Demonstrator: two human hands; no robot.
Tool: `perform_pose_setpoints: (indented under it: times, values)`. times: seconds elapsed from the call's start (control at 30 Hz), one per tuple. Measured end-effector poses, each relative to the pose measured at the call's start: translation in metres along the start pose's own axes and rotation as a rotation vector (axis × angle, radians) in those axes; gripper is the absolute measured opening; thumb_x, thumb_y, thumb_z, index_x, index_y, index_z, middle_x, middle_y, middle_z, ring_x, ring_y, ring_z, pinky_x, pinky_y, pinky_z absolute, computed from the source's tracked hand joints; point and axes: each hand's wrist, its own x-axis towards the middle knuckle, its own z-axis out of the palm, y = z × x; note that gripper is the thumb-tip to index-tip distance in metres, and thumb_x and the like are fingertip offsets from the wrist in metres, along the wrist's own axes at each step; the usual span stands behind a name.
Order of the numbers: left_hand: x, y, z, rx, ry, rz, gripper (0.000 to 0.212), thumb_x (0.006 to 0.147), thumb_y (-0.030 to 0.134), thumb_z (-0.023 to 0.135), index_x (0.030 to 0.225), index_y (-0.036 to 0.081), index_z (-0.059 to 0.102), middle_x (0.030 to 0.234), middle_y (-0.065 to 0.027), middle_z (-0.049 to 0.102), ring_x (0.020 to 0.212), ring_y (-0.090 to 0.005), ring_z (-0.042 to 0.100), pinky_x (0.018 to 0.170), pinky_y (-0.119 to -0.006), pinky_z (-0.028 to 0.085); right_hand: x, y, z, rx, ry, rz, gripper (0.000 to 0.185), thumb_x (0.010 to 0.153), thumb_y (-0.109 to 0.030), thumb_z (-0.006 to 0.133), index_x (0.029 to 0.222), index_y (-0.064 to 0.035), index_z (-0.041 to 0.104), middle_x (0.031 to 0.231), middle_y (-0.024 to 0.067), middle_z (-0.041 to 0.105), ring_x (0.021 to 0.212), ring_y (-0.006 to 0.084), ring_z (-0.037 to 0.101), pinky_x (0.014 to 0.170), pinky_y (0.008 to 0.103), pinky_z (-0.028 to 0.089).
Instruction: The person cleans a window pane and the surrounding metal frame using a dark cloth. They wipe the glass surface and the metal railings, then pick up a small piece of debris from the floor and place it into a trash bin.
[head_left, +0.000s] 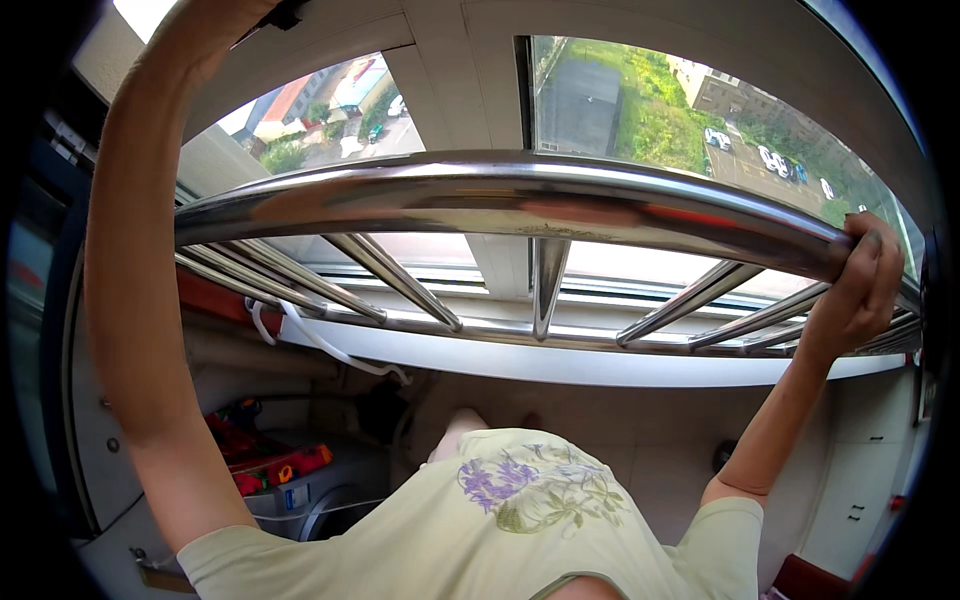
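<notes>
My right hand (870, 285) is closed around the thick metal top rail (525, 191) of a railing, near its right end. The left arm reaches up along the left side of the picture, and my left hand lies beyond the upper edge, out of view. Thin metal bars (551, 289) slope from the top rail to a narrower lower rail. Behind the railing stand windows with a light frame (465, 82); greenery, buildings and parked cars show far below through the glass.
A white sill edge (570, 364) runs under the railing, with a white hose (330, 345) at its left. At lower left, red patterned cloth (277, 465) lies on a front-loading washing machine (352, 480). White cabinets (855, 480) stand at lower right.
</notes>
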Motion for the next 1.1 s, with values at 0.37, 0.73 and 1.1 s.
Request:
perform_pose_setpoints:
  times: [0.37, 0.73, 1.1]
  values:
    - [0.017, -0.098, -0.053, -0.242, 0.030, 0.166, 0.033, 0.088, 0.030, 0.064, 0.112, 0.007, 0.066, 0.096, -0.0063, 0.069, 0.091, -0.0150, 0.064, 0.084, -0.028, 0.045, 0.010, -0.011, 0.002, -0.044, -0.006, -0.051, 0.014, 0.085, -0.003, 0.042, 0.081, 0.0001, 0.055, 0.082, 0.0122, 0.062, 0.076, 0.0263, 0.058, 0.078, 0.0365, 0.044]
    - [-0.051, -0.126, -0.066, 0.102, 0.321, 0.160, 0.025, 0.081, 0.006, 0.070, 0.105, 0.006, 0.065, 0.090, -0.0054, 0.059, 0.081, -0.0147, 0.057, 0.074, -0.024, 0.046, 0.011, -0.021, 0.002, -0.073, 0.051, -0.021, 0.015, 0.086, -0.003, 0.042, 0.079, 0.0002, 0.055, 0.080, 0.0118, 0.062, 0.078, 0.0261, 0.057, 0.079, 0.0365, 0.042]
    - [-0.032, -0.021, 0.005, 0.295, 0.421, 0.521, 0.024, 0.070, 0.000, 0.072, 0.092, 0.003, 0.064, 0.091, -0.0081, 0.065, 0.086, -0.0264, 0.063, 0.077, -0.036, 0.050, 0.019, -0.018, 0.008, -0.086, 0.125, -0.063, 0.014, 0.082, -0.005, 0.048, 0.071, -0.0030, 0.055, 0.071, 0.0093, 0.060, 0.070, 0.0253, 0.057, 0.073, 0.0358, 0.041]
